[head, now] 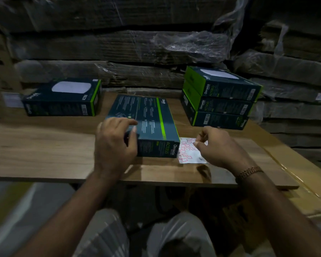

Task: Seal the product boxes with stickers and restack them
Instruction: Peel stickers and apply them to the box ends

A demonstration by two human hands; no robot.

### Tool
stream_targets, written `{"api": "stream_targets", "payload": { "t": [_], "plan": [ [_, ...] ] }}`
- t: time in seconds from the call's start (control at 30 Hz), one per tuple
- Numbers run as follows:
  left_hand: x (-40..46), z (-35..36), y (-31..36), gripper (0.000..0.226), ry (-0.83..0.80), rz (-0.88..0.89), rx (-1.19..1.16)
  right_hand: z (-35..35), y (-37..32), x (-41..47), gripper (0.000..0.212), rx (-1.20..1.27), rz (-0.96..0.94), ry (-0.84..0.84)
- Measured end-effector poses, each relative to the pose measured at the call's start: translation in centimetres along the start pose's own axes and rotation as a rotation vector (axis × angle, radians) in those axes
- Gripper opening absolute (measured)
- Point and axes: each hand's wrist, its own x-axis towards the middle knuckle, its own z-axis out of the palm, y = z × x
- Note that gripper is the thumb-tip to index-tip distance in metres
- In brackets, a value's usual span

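Left hand [115, 143] grips near-left corner of the middle box [146, 123] on the table [44, 151], right hand [220, 145] fingertips pinch at the sticker sheet [188, 153] beside it.

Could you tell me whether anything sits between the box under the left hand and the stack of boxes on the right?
Nothing visible does. The box held by the left hand lies apart from the three-box stack, with only bare table between them. The sticker sheet and right hand lie nearer the person, off that path.
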Motion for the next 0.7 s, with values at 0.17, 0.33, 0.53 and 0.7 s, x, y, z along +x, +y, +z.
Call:
{"api": "stream_targets", "payload": {
  "t": [0.17,0.33,0.53,0.7],
  "plan": [
    [-0.5,-1.3,-2.1,0.030,-0.109,-0.080,-0.060,-0.9,-5.1,-0.2,0.013,0.120,-0.180,0.010],
    [-0.8,-1.3,-1.7,0.023,-0.088,-0.104,-0.114,-0.2,-9.5,0.4,0.014,0.058,-0.321,-0.117],
    [-0.9,-1.6,-1.9,0.017,-0.082,-0.087,-0.141,1.8,-13.6,1.5,0.018,-0.243,-0.459,-0.142],
    [-0.8,-1.6,-2.1,0.027,-0.120,-0.105,-0.175,1.9,-15.7,2.1,0.016,-0.427,-0.485,-0.174]
  ]
}}
